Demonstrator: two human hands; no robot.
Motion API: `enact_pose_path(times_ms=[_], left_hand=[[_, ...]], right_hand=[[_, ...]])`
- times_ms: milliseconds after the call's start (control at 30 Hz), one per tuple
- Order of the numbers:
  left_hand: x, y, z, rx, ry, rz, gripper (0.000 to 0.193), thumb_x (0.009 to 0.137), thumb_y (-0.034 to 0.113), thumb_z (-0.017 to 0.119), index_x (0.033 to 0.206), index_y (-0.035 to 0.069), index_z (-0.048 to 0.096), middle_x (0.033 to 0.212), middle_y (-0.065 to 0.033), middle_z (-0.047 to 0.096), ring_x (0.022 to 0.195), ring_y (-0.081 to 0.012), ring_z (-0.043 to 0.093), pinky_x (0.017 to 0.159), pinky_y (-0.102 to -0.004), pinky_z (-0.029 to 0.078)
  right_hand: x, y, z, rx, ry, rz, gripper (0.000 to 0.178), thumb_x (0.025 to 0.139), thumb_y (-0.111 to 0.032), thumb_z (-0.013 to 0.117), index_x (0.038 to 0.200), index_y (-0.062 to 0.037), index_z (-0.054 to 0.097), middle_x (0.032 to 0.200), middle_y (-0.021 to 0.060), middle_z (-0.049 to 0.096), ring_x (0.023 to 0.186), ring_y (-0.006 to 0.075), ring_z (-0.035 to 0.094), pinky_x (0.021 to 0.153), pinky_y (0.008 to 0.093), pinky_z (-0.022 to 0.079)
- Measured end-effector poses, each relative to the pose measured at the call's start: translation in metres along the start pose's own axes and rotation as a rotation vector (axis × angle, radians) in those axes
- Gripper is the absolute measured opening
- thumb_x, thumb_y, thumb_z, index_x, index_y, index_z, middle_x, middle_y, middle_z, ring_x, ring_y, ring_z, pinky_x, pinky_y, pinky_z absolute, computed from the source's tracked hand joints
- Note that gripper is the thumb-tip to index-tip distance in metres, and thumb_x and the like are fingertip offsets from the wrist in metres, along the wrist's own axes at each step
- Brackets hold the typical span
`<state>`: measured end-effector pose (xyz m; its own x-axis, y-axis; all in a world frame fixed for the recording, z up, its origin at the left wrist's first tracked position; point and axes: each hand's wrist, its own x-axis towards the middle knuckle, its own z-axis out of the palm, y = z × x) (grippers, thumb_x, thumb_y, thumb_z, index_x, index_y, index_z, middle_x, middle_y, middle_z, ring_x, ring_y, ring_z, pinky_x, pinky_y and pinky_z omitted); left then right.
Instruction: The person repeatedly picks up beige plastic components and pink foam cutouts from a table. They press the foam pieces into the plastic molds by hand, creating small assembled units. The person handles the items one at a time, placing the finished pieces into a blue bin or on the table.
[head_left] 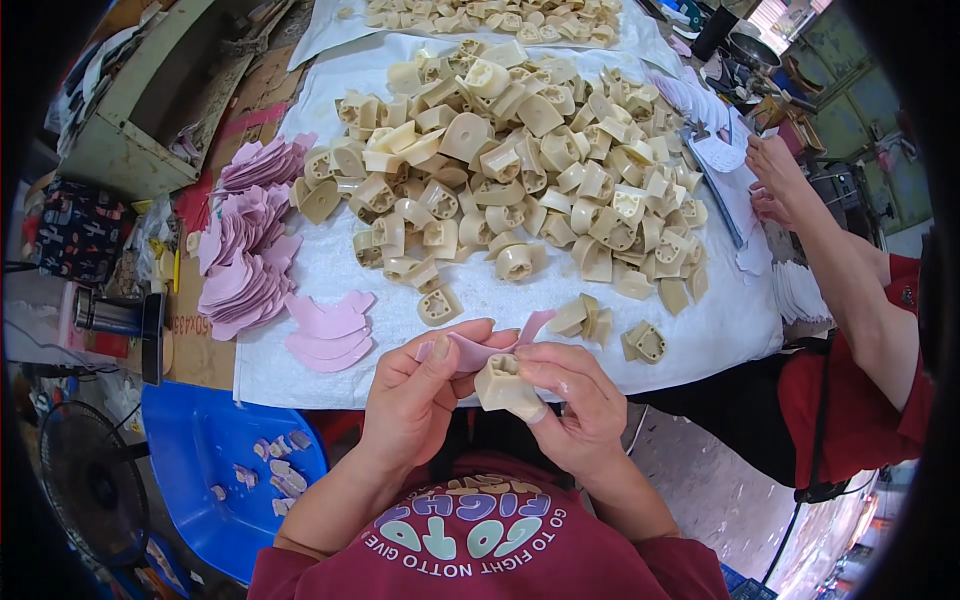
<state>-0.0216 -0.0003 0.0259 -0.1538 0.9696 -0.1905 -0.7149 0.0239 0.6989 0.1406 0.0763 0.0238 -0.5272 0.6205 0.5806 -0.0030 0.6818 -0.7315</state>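
Small workshop: table heaped with cream plastic parts [520, 170], pink pads [245, 250].

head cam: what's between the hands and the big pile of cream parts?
In the head view, bare white sheet with a few stray cream parts lies between the hands and the pile.

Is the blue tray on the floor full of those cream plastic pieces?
No, the blue tray holds only a few small pink scraps, not cream pieces.

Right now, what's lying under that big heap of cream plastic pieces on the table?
A white woven sheet lies under the heap of cream plastic pieces, spreading past it on all sides. Stacks of pink cutouts rest on its left edge. Whatever is beneath the heap's middle is covered.
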Motion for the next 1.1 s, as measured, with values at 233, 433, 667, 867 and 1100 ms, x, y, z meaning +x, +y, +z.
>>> enact_pose_path(times_ms=[233,433,667,867,1100], left_hand=[[0.0,0.002,0.006,0.022,0.005,-0.013,0.041,0.099,0.025,0.047,0.125,-0.007,0.052,0.12,-0.023,0.06,0.109,-0.0261,0.061,0.093,-0.0381,0.05],[0.002,-0.001,0.005,0.408,0.084,0.103,0.032,0.097,0.02,0.054,0.114,-0.006,0.061,0.111,-0.0168,0.066,0.101,-0.0199,0.063,0.09,-0.0328,0.05],[0.003,0.003,-0.004,0.315,0.125,-0.015,0.029,0.093,0.016,0.059,0.108,-0.007,0.064,0.107,-0.0189,0.066,0.096,-0.0224,0.065,0.085,-0.0344,0.053],[0.001,-0.005,-0.012,0.259,0.134,-0.102,0.032,0.094,0.018,0.057,0.111,-0.008,0.063,0.11,-0.0189,0.065,0.099,-0.0226,0.065,0.09,-0.0363,0.052],[0.004,-0.006,-0.012,0.727,0.107,-0.108,0.033,0.095,0.02,0.057,0.113,-0.006,0.063,0.11,-0.0158,0.066,0.099,-0.0181,0.063,0.09,-0.0325,0.05]], right_hand=[[0.001,0.003,0.0,-0.07,0.011,-0.039,0.037,0.066,0.003,0.074,0.1,-0.0014,0.062,0.101,0.0121,0.063,0.084,0.0269,0.063,0.07,0.0331,0.052],[0.012,0.003,-0.003,-0.294,-0.004,-0.125,0.036,0.06,-0.003,0.074,0.095,-0.0044,0.063,0.094,0.0073,0.062,0.084,0.026,0.06,0.073,0.0365,0.046],[0.018,-0.007,-0.007,-0.435,-0.116,-0.063,0.034,0.06,-0.005,0.071,0.093,-0.0055,0.063,0.089,0.0051,0.059,0.085,0.0245,0.056,0.075,0.0374,0.039],[0.02,-0.011,-0.008,-0.49,-0.219,-0.019,0.033,0.059,-0.007,0.069,0.091,-0.0052,0.061,0.087,0.0056,0.055,0.086,0.0248,0.052,0.076,0.0378,0.037],[0.017,0.01,-0.001,-0.514,-0.35,0.064,0.029,0.062,-0.007,0.069,0.089,-0.0043,0.06,0.084,0.0066,0.054,0.084,0.0261,0.052,0.074,0.0375,0.037]])
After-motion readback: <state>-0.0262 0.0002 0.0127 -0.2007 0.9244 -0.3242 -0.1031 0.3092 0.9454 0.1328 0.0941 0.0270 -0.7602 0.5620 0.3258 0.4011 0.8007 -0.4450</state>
